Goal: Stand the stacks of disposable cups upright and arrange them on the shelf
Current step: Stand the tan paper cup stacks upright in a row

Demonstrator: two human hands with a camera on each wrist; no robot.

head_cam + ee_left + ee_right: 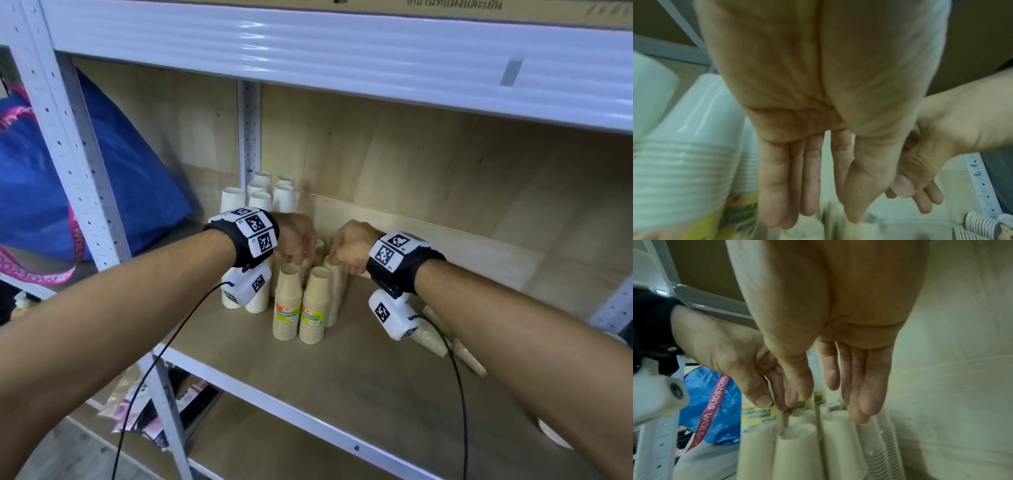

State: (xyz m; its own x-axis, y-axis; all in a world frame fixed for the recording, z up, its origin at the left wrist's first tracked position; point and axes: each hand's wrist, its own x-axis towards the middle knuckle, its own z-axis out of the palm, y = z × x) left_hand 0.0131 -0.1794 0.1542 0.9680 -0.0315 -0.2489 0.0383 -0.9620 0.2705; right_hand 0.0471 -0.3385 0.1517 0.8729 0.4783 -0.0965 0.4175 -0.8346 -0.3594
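Several wrapped stacks of brown paper cups (287,308) stand upright in a tight group on the wooden shelf (342,377). My left hand (301,260) and right hand (337,258) hover side by side over their tops, fingers pointing down. The left wrist view shows the left hand (818,211) with straight fingers and nothing in it. In the right wrist view the right hand (838,402) reaches straight-fingered to the stack tops (797,451), and the left hand's fingertips (766,400) touch one top. Two brown stacks (431,337) lie on their sides under my right forearm.
White cup stacks (270,192) stand at the back by the rear post, with more (257,303) under my left wrist. The upper shelf beam (308,44) hangs low overhead. A blue bag (120,171) sits left of the upright (68,154). The shelf's right half is bare wood.
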